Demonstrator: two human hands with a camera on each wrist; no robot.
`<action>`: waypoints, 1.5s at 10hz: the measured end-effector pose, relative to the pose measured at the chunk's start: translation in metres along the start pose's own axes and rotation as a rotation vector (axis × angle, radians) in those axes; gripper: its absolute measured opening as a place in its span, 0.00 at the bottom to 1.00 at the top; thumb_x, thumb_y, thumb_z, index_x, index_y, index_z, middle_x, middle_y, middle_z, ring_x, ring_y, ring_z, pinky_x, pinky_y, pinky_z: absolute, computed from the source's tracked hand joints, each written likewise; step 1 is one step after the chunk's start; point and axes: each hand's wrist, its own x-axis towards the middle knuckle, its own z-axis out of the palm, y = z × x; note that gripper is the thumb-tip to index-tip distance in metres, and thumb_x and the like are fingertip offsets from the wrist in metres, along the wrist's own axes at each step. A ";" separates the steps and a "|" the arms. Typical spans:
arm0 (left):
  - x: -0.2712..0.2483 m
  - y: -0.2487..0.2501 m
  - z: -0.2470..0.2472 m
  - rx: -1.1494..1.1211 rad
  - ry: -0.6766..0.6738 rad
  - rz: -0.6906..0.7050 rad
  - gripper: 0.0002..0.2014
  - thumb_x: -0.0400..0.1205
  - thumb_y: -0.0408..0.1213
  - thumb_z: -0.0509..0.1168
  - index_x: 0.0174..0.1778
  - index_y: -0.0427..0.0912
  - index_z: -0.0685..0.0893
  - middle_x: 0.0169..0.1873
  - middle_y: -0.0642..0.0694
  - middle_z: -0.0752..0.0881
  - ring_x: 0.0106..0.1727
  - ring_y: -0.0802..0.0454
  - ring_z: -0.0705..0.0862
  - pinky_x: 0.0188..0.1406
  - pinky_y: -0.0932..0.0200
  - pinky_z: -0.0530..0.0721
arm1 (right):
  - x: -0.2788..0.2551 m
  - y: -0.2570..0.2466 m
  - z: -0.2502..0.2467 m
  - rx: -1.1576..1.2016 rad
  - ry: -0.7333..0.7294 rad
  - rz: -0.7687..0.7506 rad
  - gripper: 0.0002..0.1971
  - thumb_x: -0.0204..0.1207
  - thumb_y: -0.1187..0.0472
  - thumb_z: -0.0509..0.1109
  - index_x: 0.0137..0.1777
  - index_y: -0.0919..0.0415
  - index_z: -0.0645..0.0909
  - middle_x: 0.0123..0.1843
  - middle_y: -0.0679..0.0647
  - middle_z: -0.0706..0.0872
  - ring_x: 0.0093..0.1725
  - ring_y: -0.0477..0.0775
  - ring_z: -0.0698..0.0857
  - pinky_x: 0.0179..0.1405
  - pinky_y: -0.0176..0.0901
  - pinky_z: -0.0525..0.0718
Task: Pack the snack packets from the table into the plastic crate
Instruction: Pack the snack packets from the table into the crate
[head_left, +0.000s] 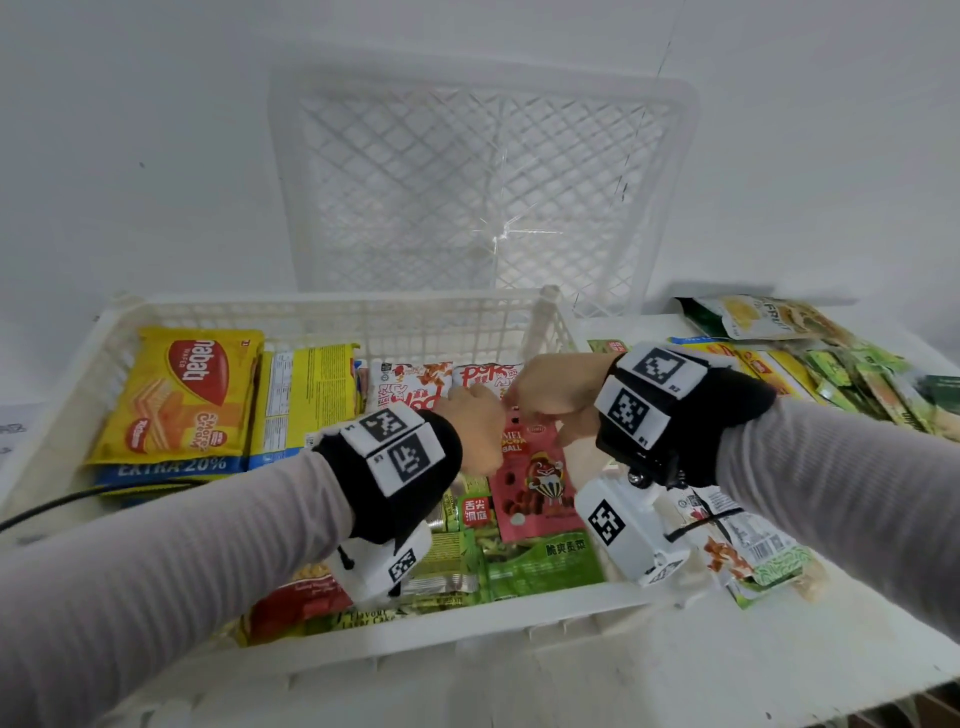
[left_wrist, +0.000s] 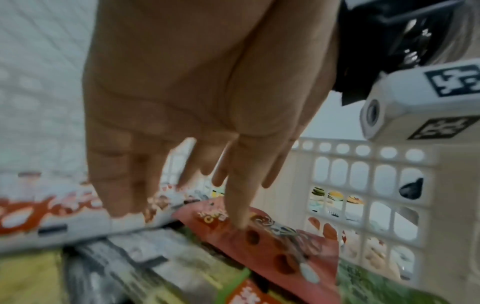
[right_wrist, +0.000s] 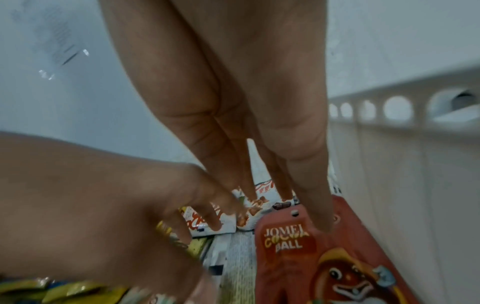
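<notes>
Both hands (head_left: 475, 421) (head_left: 553, 397) slack-fingered, fingertips touching red packet (head_left: 532, 488) beside crate (head_left: 558, 332) right wall.

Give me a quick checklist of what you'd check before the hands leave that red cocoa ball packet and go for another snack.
1. Red cocoa ball packet inside the crate: ok, it lies on the green packets.
2. Right hand free of the packet: not ok, a straight fingertip is on its top edge.
3. Left hand holding nothing: ok, its fingers are straight and only reach down to the packet.
4. Packet lying flat: cannot tell, the hands hide its upper end.
5. Snacks left on the table: ok, a pile sits right of the crate.
</notes>
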 end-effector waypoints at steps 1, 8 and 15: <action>-0.013 -0.008 -0.001 0.383 -0.153 0.240 0.11 0.84 0.39 0.62 0.50 0.32 0.77 0.51 0.40 0.80 0.47 0.47 0.82 0.49 0.57 0.82 | -0.005 -0.014 0.006 -0.046 -0.047 0.022 0.17 0.82 0.64 0.61 0.68 0.68 0.77 0.68 0.66 0.79 0.69 0.65 0.77 0.68 0.54 0.76; -0.009 -0.033 -0.033 0.300 -0.012 0.165 0.20 0.87 0.39 0.54 0.72 0.34 0.73 0.66 0.38 0.79 0.61 0.43 0.80 0.61 0.53 0.77 | 0.032 -0.040 0.018 -0.535 0.226 -0.191 0.11 0.80 0.62 0.62 0.36 0.62 0.75 0.34 0.55 0.75 0.37 0.57 0.75 0.40 0.44 0.71; -0.021 -0.036 -0.027 0.533 0.042 0.098 0.16 0.84 0.33 0.59 0.68 0.36 0.75 0.64 0.38 0.75 0.61 0.43 0.78 0.51 0.58 0.76 | 0.024 -0.032 0.022 -0.574 0.125 -0.257 0.34 0.72 0.56 0.76 0.74 0.66 0.67 0.70 0.62 0.77 0.69 0.61 0.76 0.68 0.51 0.77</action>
